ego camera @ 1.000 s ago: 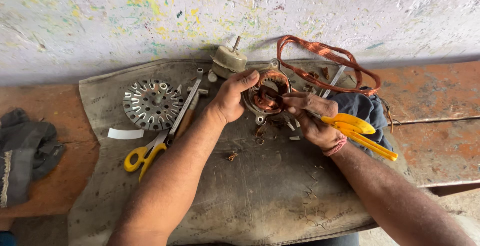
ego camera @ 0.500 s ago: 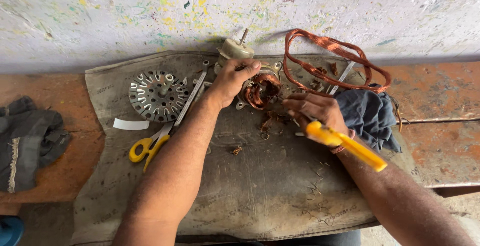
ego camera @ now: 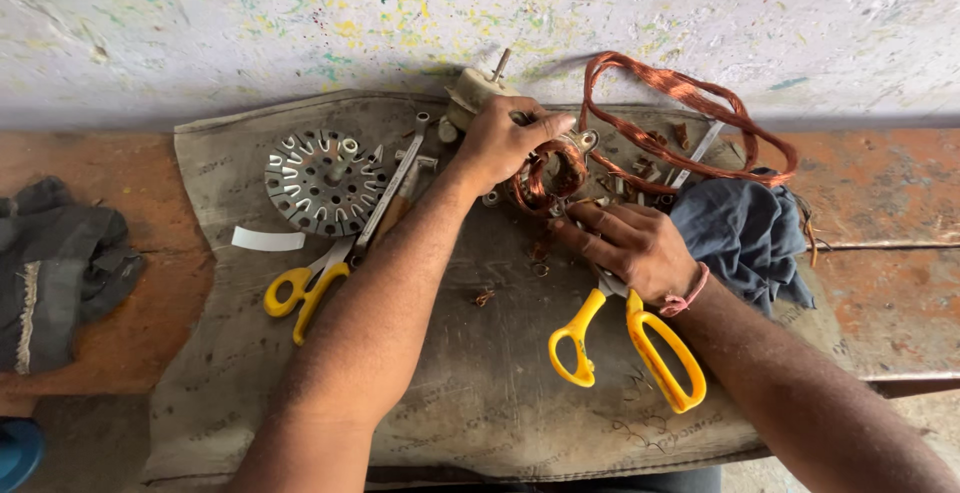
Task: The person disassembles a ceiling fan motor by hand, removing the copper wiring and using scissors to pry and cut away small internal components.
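2 hands worked together: the left hand (ego camera: 505,138) gripped the copper-wound stator (ego camera: 552,175) steady, while the right hand (ego camera: 630,245) pressed yellow-handled scissors (ego camera: 620,338) flat.

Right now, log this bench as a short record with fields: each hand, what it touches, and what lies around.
left hand: resting on the copper-wound motor coil, steadying it
right hand: lying over the blades of yellow-handled scissors, fingertips near the coil; no clear grip on the handles
work surface: grey cloth mat on a reddish bench
left of the arms: slotted metal disc, second yellow scissors, white strip
behind: loose copper wire loop
right: blue rag
far left: dark grey cloth
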